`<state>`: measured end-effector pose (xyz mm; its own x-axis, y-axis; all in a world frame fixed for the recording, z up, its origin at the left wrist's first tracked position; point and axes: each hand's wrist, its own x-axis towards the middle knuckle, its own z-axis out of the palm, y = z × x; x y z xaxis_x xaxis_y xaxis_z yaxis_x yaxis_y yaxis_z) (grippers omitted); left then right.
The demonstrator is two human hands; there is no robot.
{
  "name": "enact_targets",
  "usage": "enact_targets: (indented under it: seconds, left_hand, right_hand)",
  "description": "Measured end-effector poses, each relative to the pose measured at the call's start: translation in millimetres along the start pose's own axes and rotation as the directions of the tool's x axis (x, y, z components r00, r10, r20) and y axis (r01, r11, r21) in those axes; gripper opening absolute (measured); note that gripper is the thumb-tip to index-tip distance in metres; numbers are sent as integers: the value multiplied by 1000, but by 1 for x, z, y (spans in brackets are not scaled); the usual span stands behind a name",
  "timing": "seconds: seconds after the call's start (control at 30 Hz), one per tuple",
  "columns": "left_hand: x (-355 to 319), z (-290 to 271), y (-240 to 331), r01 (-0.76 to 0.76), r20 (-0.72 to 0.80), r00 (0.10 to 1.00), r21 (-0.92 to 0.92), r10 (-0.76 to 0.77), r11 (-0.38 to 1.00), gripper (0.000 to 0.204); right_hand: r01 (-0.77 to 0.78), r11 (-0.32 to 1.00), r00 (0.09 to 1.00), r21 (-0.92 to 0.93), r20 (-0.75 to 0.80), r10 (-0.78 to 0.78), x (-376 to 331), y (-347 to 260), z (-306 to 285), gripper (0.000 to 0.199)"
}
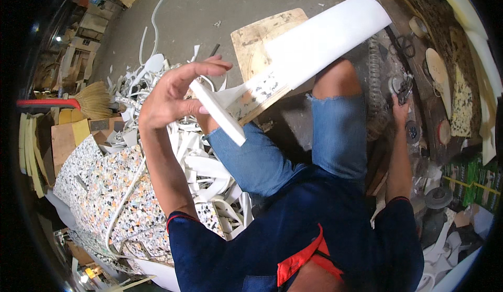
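My left hand (170, 95) is raised beside a white foam piece (222, 116), fingers stretched out above it and apart from the thumb. The thumb tip overlaps the foam's edge; whether it presses there I cannot tell. That piece stands at the near end of a long white foam slab (335, 35), which slants up over my knees. Under the slab lies a speckled, stained board (267, 90). At the right, my right hand (400, 111) reaches out with its fingers closed round a small metal tool (401, 86), blurred and partly hidden.
White foam offcuts (207, 171) pile up at the left beside a large speckled foam block (112, 187). A red-handled broom (94, 103) lies behind. A stained wooden board (264, 35) is ahead. Scissors (403, 46), a coiled hose (373, 77) and round discs (444, 132) are on the right.
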<state>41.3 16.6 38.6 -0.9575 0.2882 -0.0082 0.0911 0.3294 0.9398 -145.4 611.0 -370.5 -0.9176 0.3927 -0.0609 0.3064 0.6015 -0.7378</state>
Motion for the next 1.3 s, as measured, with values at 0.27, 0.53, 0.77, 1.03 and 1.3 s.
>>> enact_targets:
  seconds: [0.27,0.53,0.77,1.03,1.3]
  left_hand:
    - [47,6,-12,69,127,990,-62,-61,996,29]
    - [53,26,-20,68,-67,996,119,-60,991,23]
    - [46,33,-19,196,-150,970,14,-191,981,16]
    - [50,36,-16,149,-185,969,-90,-164,985,34]
    - [56,42,-16,107,-254,960,-70,-122,992,41]
  right_hand:
    - [157,945,986,287,10,-166,-100,-105,-57,44]
    - [190,768,665,611,496,-559,-264,-303,-68,12]
    - [-17,710,581,704,585,-566,-313,-373,-27,31]
    - [6,666,619,746,520,-588,-313,-378,-13,37]
    - [-231,675,578,701,657,-484,-304,-382,-13,41]
